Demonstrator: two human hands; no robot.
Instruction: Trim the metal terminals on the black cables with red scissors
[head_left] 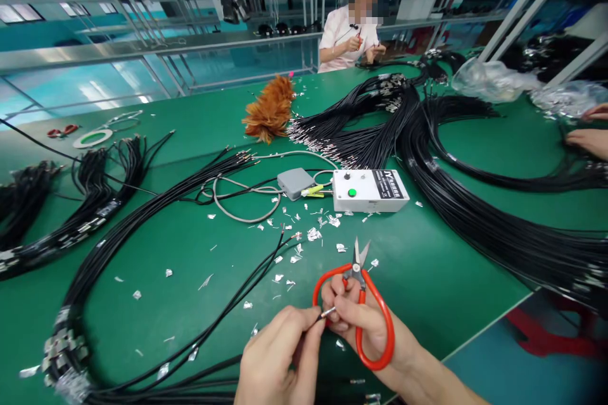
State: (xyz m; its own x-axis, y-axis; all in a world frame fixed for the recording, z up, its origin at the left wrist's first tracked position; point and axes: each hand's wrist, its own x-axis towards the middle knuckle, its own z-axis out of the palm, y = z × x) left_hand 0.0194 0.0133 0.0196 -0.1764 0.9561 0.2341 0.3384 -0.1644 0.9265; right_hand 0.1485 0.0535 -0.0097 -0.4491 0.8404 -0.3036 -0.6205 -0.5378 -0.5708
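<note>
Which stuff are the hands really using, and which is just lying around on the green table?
In use: left hand and right hand pinching a cable end; red scissors hooked on the right hand.

Lying about: white box, feather duster, tape ring, foil scraps.

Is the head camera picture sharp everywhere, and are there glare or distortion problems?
Head view: the right hand with the red scissors and the left hand are sharp; straight shelf rails bow near the edges, a wide-lens distortion; glare whitens the upper left windows; the green table is evenly lit, with soft shadows.
</note>
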